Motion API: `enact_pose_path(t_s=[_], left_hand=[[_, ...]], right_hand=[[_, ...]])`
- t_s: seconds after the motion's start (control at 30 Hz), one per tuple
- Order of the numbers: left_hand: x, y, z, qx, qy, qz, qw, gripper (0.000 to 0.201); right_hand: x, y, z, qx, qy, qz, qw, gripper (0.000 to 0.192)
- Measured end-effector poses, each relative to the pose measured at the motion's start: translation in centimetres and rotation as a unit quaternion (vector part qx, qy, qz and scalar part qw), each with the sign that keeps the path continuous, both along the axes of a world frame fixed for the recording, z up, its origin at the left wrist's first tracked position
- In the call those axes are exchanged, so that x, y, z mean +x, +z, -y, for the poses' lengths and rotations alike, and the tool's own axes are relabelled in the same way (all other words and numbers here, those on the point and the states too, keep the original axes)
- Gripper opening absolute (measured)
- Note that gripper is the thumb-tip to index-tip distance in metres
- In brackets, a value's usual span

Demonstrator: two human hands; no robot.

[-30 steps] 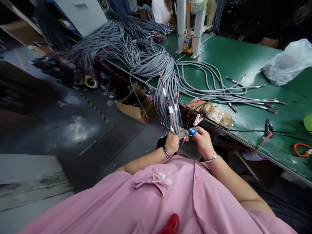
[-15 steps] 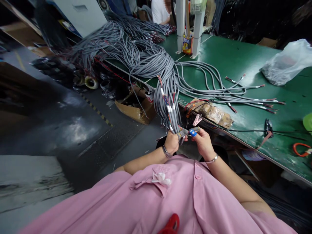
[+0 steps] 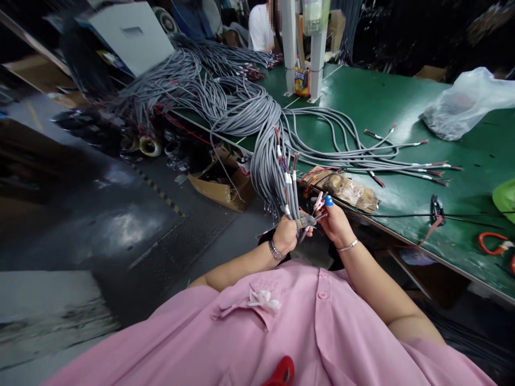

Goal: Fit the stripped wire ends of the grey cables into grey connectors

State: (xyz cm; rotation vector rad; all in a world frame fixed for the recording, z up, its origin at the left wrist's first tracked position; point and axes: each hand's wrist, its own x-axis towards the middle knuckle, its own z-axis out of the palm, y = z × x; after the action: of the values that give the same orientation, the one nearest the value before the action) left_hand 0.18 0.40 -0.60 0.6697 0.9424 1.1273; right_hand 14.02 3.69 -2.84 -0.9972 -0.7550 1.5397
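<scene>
My left hand (image 3: pixel 284 235) grips the hanging ends of a thick bundle of grey cables (image 3: pixel 270 155) that droops over the edge of the green table (image 3: pixel 374 96). My right hand (image 3: pixel 335 224), a blue cap on one fingertip, pinches thin red wire ends beside the bundle, close to a pink clip (image 3: pixel 318 202). The two hands almost touch, just below the table's edge. Several single grey cables (image 3: pixel 362 155) with red wire tips lie spread on the table to the right.
A taped brown packet (image 3: pixel 346 188) lies at the table's edge. A clear plastic bag (image 3: pixel 462 104), a black tool (image 3: pixel 435 206), white posts (image 3: pixel 316 53) and an open cardboard box (image 3: pixel 221 182) on the floor surround me. Another person (image 3: pixel 261 21) sits at the far end.
Both hands have risen slightly with the cable ends. My right hand's blue-capped finger now points upward near the pink clip. The view has shifted a little to the right.
</scene>
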Motion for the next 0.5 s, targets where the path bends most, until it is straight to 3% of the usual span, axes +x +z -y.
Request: enact_pose_path(t_s=[0.13,0.33,0.5], left_hand=[[0.4,0.1,-0.3,-0.008,0.002,-0.003,1.000,0.035],[0.5,-0.1,-0.4,-0.009,0.005,-0.005,1.000,0.034],[0.6,-0.5,-0.4,-0.002,0.001,-0.022,1.000,0.035]], right_hand=[[-0.8,-0.3,0.0,0.033,-0.072,0.055,0.995,0.054],[-1.4,0.2,-0.7,-0.017,-0.020,-0.065,0.998,0.058],[-1.6,0.6,-0.8,-0.039,-0.041,-0.107,0.993,0.052]])
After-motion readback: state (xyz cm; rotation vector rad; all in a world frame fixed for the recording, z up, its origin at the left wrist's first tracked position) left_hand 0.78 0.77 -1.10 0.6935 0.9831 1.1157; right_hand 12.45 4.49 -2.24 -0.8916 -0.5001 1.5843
